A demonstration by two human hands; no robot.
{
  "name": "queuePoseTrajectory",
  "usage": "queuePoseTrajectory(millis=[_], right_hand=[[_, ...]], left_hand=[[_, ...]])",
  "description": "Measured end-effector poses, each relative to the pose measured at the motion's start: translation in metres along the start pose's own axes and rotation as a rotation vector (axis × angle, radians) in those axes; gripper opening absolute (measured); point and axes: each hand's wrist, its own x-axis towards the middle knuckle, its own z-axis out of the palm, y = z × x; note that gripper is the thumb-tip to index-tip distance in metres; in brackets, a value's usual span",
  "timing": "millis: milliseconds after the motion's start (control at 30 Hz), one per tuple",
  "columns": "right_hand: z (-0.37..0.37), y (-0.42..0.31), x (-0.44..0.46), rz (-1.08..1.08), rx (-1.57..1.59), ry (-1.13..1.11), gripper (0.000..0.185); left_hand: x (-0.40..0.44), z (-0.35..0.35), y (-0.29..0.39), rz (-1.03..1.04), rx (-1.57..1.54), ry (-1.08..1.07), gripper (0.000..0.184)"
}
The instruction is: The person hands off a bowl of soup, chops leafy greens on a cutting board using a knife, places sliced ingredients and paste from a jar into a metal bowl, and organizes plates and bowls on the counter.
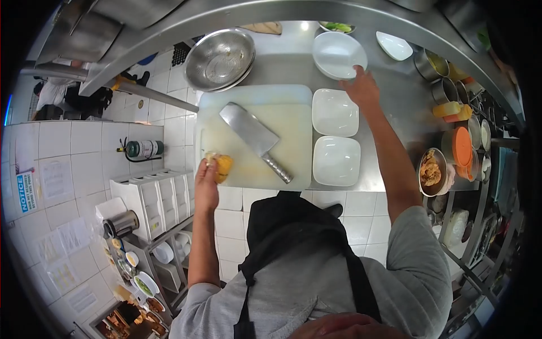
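My left hand [207,185] is closed on a small yellow item [224,168] that looks partly wrapped in clear plastic, at the near left corner of the cutting board [296,127]. A cleaver [248,131] lies diagonally across that board, its metal handle towards me. Stretched forward, my right hand [362,90] has its fingers over the near rim of a round white bowl [334,53] and appears to pinch it. Two square white bowls, a farther one [335,112] and a nearer one [336,160], stand in line along the board's right side.
Stacked metal bowls [219,59] stand beyond the board at left. A small white dish [394,46] and a bowl with greens [337,26] sit at the back. To the right are a bowl of brown food [431,172] and an orange-lidded container [462,146]. A metal shelf [226,12] crosses overhead.
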Motion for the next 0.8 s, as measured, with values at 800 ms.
queuePoseTrajectory(millis=[800], right_hand=[[-0.036,-0.092,-0.233,-0.222,0.67,-0.308,0.034]], left_hand=[[0.109,0.122,-0.025,-0.066,0.131,-0.034,0.019]])
